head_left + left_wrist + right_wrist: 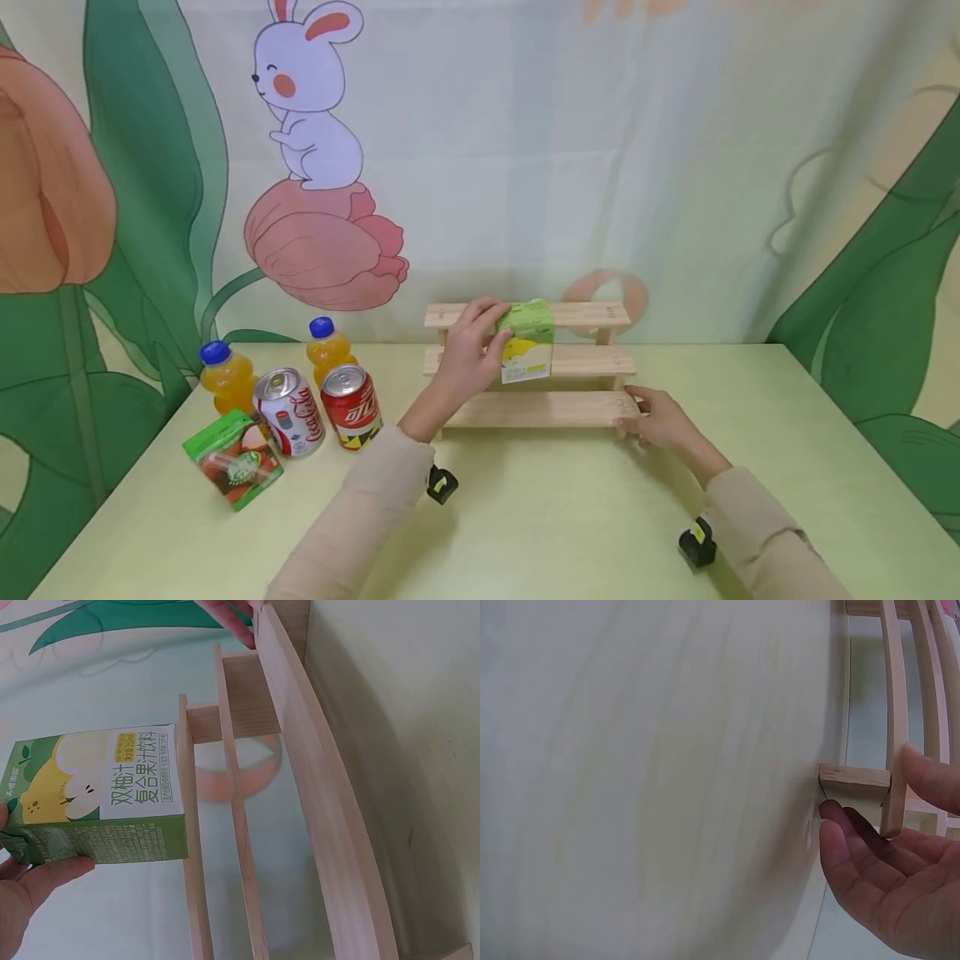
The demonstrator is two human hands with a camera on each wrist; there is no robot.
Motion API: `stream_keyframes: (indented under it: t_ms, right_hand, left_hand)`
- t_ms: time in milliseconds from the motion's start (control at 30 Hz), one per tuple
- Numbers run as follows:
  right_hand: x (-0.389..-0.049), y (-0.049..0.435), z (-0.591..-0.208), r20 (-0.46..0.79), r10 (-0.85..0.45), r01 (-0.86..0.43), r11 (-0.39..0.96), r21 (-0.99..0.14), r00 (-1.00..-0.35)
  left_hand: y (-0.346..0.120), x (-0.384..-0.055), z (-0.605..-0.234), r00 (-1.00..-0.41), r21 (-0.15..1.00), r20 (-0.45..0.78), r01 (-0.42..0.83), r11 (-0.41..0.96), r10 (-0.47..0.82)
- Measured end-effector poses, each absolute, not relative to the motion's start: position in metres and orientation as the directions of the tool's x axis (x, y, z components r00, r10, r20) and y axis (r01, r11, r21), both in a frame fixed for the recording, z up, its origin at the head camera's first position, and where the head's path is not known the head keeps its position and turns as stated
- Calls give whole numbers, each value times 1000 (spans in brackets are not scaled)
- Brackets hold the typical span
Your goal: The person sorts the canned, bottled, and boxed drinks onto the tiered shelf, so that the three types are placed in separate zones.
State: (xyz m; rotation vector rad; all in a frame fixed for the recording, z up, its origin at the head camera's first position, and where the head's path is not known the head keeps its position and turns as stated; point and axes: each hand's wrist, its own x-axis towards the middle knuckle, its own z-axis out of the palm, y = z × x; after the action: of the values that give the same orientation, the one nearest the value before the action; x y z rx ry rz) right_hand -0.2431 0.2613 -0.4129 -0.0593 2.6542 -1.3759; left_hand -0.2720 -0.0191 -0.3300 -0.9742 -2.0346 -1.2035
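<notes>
The carton [528,354] looks like smooth coated paper with a faint sheen, and the shelf [547,410] is bare, pale wood with a matt face and fine grain. The white can [296,425] and the red can [352,412] are glossy metal with shiny silvery tops, the bottles [227,383] are smooth see-through plastic under blue plastic caps [215,352], and the pouch [238,467] is slick, film-like plastic that catches the light. The table [562,517] has a smooth, low-sheen surface, while the printed backdrop [487,167] is softly creased cloth and the sleeves [360,521] are matt, lightly wrinkled cloth.
</notes>
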Motion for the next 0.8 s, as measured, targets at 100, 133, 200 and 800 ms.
stream_keyframes:
  t_ms: [100, 133, 200, 800]
  right_hand:
    - [-244, 262, -412, -121, -109, 38, 574, -818, -987]
    - [-244, 263, -412, -124, -108, 40, 572, -819, -986]
    - [-245, 264, -413, -126, -105, 45, 569, -821, -986]
    - [-245, 263, -413, -138, -89, 61, 580, -812, -986]
  left_hand:
    - [-15, -273, -328, -562, 474, 769, 821, 317, 306]
    - [-14, -273, -328, -561, 473, 768, 822, 316, 309]
    - [-13, -273, -327, -563, 474, 765, 821, 317, 313]
    - [1, -288, -316, -561, 451, 742, 823, 347, 367]
